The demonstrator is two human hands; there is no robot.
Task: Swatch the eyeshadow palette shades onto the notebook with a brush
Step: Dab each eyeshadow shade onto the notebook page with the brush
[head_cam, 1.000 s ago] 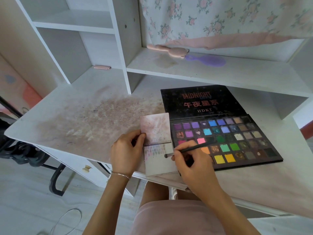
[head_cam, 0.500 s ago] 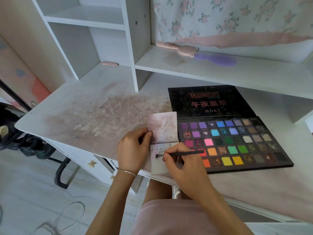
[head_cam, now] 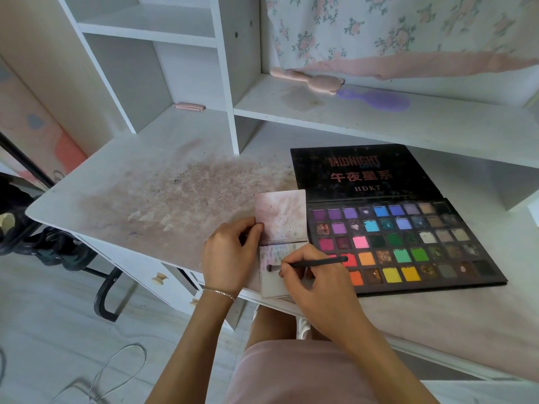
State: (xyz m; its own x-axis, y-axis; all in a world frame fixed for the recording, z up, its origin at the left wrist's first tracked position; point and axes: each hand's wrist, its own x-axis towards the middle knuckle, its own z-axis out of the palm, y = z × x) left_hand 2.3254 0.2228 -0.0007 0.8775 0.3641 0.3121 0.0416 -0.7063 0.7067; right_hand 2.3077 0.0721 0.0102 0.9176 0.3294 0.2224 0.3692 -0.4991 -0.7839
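A small open notebook (head_cam: 281, 217) lies at the desk's front edge, its pages smudged pink and purple. My left hand (head_cam: 229, 255) pinches its left edge near the fold. My right hand (head_cam: 318, 282) grips a thin black brush (head_cam: 318, 262) like a pen, with the bristle tip touching the lower page. The open eyeshadow palette (head_cam: 408, 243) lies just right of the notebook, with several rows of coloured pans and a black lid laid flat behind.
The white desk (head_cam: 145, 182) is stained with powder left of the notebook. On the shelf behind lie a pink brush (head_cam: 309, 80) and a purple hairbrush (head_cam: 376, 99). A pink clip (head_cam: 188, 107) sits in the left cubby. Floral fabric hangs above.
My right hand has carried the brush from the palette's pans leftward onto the lower notebook page. The left hand has kept its hold on the notebook.
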